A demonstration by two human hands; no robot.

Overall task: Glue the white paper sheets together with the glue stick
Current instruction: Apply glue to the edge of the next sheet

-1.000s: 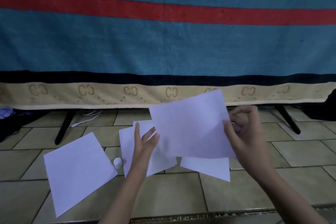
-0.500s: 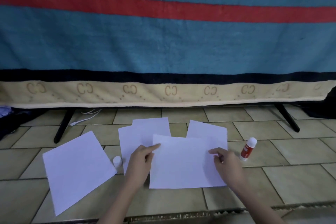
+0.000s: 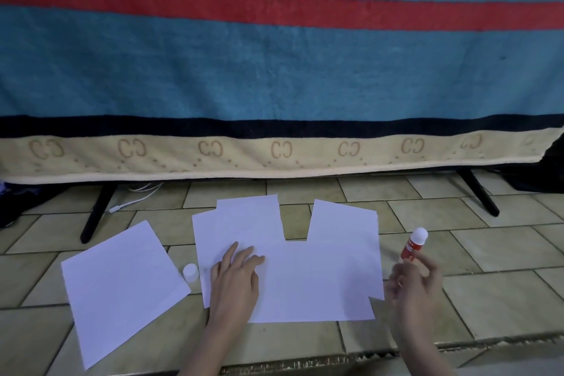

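Here, left hand (image 3: 233,276) flat on white paper sheets (image 3: 317,281), right hand (image 3: 415,281) at glue stick (image 3: 413,243).

Left hand (image 3: 235,279) lay flat, palm down, fingers straight and a bit spread, forearm coming up from the bottom edge. Right hand (image 3: 415,285) was raised off to the side, fingers loosely curled and blurry.
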